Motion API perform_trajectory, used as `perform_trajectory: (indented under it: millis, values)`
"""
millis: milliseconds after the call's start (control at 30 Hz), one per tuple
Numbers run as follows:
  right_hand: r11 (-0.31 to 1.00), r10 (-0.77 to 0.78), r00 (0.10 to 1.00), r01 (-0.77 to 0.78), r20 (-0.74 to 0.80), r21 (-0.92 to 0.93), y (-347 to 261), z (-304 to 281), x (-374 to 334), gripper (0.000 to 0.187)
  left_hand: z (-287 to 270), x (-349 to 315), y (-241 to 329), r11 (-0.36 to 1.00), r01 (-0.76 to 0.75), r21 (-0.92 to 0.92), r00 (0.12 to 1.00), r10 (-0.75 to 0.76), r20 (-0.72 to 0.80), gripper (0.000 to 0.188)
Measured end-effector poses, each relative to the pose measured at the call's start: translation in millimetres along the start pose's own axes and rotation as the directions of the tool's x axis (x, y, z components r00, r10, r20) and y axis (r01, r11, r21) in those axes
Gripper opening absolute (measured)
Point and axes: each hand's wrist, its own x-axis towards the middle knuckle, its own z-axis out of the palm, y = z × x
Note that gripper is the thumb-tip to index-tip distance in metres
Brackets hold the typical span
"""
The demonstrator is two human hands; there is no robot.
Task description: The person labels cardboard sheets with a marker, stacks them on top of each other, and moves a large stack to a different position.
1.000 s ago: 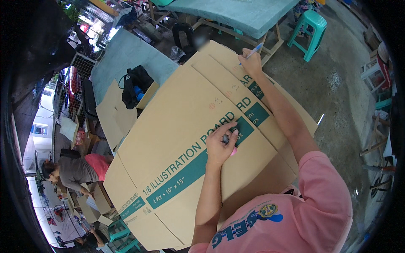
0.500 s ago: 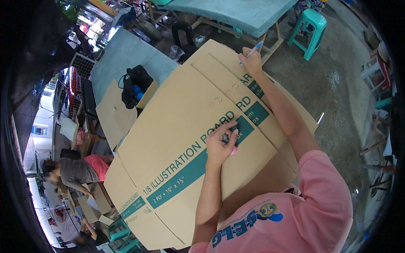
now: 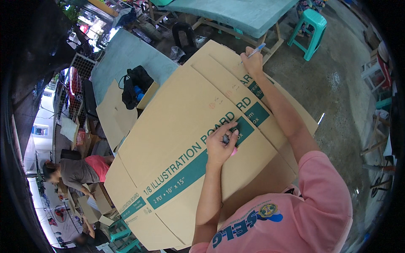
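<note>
My right hand (image 3: 252,65) is closed round a blue-and-white pen (image 3: 257,49), its tip end down by the top cardboard sheet at the far end. My left hand (image 3: 220,147) rests on the nearer cardboard, fingers curled on a dark, marker-like object (image 3: 226,138); a bit of pink (image 3: 234,151) shows under the palm. Beneath both hands lies a stack of overlapping flattened cardboard boxes (image 3: 168,126), tan with green bands and lettering. Small reddish handwritten marks (image 3: 212,105) show on the sheets near their upper edges.
A grey-green table (image 3: 126,50) stands behind, with a black bag (image 3: 137,86) in an opened carton beside it. Another table (image 3: 236,14) is at the top, near a green stool (image 3: 309,33). Two people (image 3: 78,170) are at the left among cartons (image 3: 101,198).
My right hand and its pen have shifted slightly to the right and down, and the pen has tilted a little. My left hand stays put. A person at lower left has moved an arm.
</note>
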Motion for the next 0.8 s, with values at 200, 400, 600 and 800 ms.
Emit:
perform_trajectory:
  millis: [200,400,600,800]
  values:
    - [0.999,0.027,0.999,-0.027,0.019,-0.036,1.2,2.0,1.6,0.025,-0.8,-1.4,-0.4,0.999,0.029,-0.018,0.999,-0.029,0.013,0.019]
    - [1.000,0.007,0.999,-0.007,0.044,0.014,0.1,-8.3,-3.5,0.028,0.0,-0.4,-3.4,1.000,-0.003,-0.015,1.000,0.004,0.003,0.020]
    - [0.997,-0.070,0.993,0.066,0.093,0.045,2.0,-10.1,-11.1,0.029,-1.4,-1.4,-1.7,0.998,0.056,0.000,0.998,-0.056,0.034,0.021]
    - [1.000,-0.012,0.995,0.012,0.103,-0.001,2.3,-7.5,-9.7,0.029,-2.8,-0.4,-0.3,0.997,0.079,0.014,0.995,-0.080,0.052,0.021]
